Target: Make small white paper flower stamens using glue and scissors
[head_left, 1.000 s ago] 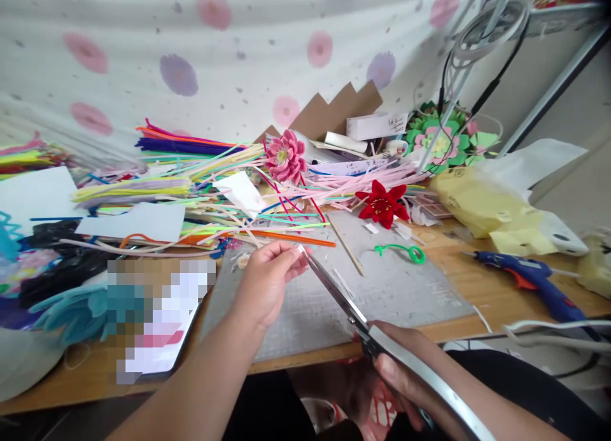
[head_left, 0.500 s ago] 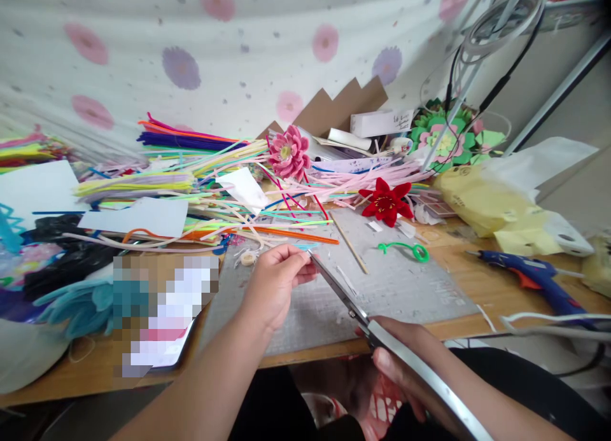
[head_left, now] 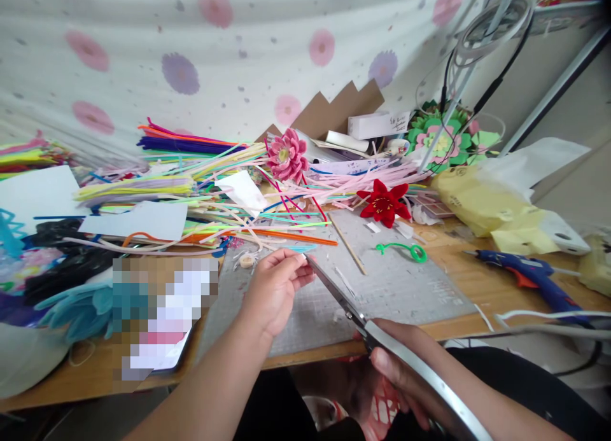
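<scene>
My right hand [head_left: 398, 358] is wrapped round the handles of large metal scissors [head_left: 338, 293]. The blades lie nearly together, their tips at the fingertips of my left hand [head_left: 279, 282]. Thumb and fingers of that left hand are pinched, with a tiny pale bit showing at the tips; what it is I cannot make out. Both hands are above the grey cutting mat [head_left: 405, 294]. A curled green pipe cleaner [head_left: 403, 250], a thin wooden stick [head_left: 348, 245] and a small roll of tape [head_left: 246, 260] lie on the mat.
Bundles of coloured pipe cleaners [head_left: 143, 188] spread across the back. A pink flower [head_left: 287, 156] and a red flower [head_left: 384, 202] stand among them. At the right lies a blue glue gun [head_left: 529, 277], near a yellow bag [head_left: 477, 196]. A phone [head_left: 167, 345] lies at the left.
The scissor tips have shifted slightly down and left at the left fingertips. Both hands keep almost the same place; the whole view has moved slightly.
</scene>
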`<state>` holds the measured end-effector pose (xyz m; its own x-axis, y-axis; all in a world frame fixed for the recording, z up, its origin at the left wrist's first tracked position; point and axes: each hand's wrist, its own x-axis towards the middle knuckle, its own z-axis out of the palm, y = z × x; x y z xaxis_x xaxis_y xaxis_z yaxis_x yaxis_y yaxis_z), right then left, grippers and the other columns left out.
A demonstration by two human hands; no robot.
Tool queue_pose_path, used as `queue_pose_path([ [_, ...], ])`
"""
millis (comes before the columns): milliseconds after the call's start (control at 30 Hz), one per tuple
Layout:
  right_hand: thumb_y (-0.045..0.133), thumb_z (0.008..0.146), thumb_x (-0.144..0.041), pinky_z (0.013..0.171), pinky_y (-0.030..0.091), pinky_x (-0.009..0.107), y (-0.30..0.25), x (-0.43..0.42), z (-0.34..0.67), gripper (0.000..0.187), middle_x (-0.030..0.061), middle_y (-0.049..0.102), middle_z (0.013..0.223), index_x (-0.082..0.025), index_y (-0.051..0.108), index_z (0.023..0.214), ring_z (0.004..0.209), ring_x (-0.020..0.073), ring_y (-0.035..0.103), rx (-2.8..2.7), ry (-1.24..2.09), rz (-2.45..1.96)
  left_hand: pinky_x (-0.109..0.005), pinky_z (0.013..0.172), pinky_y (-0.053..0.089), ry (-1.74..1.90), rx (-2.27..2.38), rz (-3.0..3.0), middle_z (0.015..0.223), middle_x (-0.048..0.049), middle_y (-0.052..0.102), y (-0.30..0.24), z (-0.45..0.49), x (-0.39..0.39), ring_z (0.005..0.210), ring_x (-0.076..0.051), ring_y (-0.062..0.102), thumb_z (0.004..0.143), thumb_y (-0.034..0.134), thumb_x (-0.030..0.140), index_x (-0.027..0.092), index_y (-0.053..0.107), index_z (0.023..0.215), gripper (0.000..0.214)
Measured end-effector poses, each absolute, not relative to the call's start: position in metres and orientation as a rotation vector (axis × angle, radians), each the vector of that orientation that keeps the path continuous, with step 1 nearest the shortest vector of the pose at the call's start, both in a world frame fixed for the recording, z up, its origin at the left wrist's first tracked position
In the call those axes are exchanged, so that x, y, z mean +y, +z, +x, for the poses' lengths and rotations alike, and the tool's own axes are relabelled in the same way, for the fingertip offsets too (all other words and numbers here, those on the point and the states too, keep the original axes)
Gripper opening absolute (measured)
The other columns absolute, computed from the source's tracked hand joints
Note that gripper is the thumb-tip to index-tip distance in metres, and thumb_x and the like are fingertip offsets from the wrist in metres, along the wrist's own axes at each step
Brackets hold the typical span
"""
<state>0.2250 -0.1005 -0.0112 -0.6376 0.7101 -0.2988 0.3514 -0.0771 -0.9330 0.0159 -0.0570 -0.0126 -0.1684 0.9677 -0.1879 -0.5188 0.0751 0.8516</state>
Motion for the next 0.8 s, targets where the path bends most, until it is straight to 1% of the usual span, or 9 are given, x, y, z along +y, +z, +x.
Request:
queue_pose_path([
  [167,0.043,0.079,-0.073,0.030,0.033,0.014,-0.016,-0.102,0.226,0.059,0.0014,0.059,0.054,-0.015,0.051,0.085,0.035,0.0073,0.050,-1.901,1.834,-1.101,-0.026,0.066,0.050,1.564,1.036,0.626,0.063,-0.0015,0.067,-0.004,-0.005,-0.055,0.063,-0.013,0.063,0.060,0.075,0.019,0.014,0.061,0.063,0.015],
  [267,0.044,0.079,-0.072,0.031,0.032,0.015,-0.016,-0.099,0.233,0.059,0.0004,0.059,0.055,-0.015,0.053,0.092,0.035,0.0080,0.049,-1.926,1.822,-1.113,-0.027,0.067,0.050,1.623,1.231,0.821,0.061,0.0001,0.065,0.009,-0.038,-0.054,0.062,-0.013,0.060,0.059,0.074,0.022,0.015,0.060,0.061,0.016],
  [333,0.044,0.080,-0.072,0.032,0.031,0.017,-0.016,-0.095,0.241,0.062,-0.0026,0.054,0.050,-0.015,0.055,0.101,0.034,0.0087,0.047,-1.934,1.728,-1.181,-0.026,0.066,0.049,1.517,1.488,1.065,0.061,0.0003,0.064,0.016,-0.063,-0.052,0.062,-0.013,0.059,0.061,0.071,0.026,0.016,0.060,0.061,0.014],
  [400,0.045,0.080,-0.071,0.033,0.030,0.018,-0.016,-0.089,0.250,0.063,-0.0042,0.051,0.047,-0.015,0.057,0.105,0.034,0.0083,0.043,-1.942,1.584,-1.261,-0.026,0.066,0.049,1.267,1.742,1.253,0.060,0.0007,0.063,0.021,-0.083,-0.049,0.062,-0.014,0.059,0.060,0.067,0.030,0.018,0.059,0.058,0.015],
  [433,0.045,0.081,-0.070,0.034,0.030,0.019,-0.016,-0.087,0.254,0.061,-0.0041,0.051,0.047,-0.015,0.058,0.106,0.034,0.0081,0.042,-1.945,1.514,-1.293,-0.028,0.065,0.049,1.179,1.785,1.273,0.059,-0.0002,0.063,0.021,-0.090,-0.047,0.062,-0.015,0.060,0.058,0.067,0.031,0.018,0.058,0.056,0.016],
  [533,0.045,0.084,-0.064,0.036,0.031,0.019,-0.018,-0.083,0.260,0.054,-0.0036,0.053,0.050,-0.017,0.059,0.106,0.035,0.0077,0.042,-1.913,1.386,-1.373,-0.030,0.062,0.049,0.997,1.851,1.319,0.056,-0.0022,0.064,0.017,-0.099,-0.042,0.061,-0.019,0.061,0.055,0.066,0.030,0.018,0.059,0.052,0.015],
  [633,0.049,0.084,-0.058,0.035,0.030,0.019,-0.021,-0.084,0.261,0.047,-0.0034,0.055,0.054,-0.017,0.060,0.104,0.035,0.0072,0.042,-1.867,1.321,-1.446,-0.027,0.056,0.044,0.895,1.934,1.399,0.053,-0.0015,0.063,0.012,-0.099,-0.036,0.059,-0.019,0.060,0.055,0.063,0.028,0.019,0.059,0.051,0.011],
  [733,0.052,0.080,-0.055,0.033,0.031,0.020,-0.021,-0.087,0.261,0.043,-0.0008,0.061,0.060,-0.018,0.063,0.098,0.034,0.0074,0.042,-1.865,1.223,-1.512,-0.026,0.050,0.035,0.840,2.061,1.496,0.045,0.0008,0.057,0.014,-0.103,-0.032,0.052,-0.017,0.052,0.054,0.062,0.025,0.019,0.058,0.047,0.011],
  [800,0.052,0.079,-0.054,0.033,0.034,0.021,-0.020,-0.086,0.265,0.041,-0.0004,0.061,0.059,-0.019,0.065,0.094,0.033,0.0086,0.044,-1.881,1.129,-1.570,-0.026,0.050,0.030,0.830,2.138,1.557,0.043,0.0019,0.053,0.019,-0.108,-0.031,0.050,-0.016,0.047,0.054,0.061,0.024,0.019,0.057,0.045,0.011],
])
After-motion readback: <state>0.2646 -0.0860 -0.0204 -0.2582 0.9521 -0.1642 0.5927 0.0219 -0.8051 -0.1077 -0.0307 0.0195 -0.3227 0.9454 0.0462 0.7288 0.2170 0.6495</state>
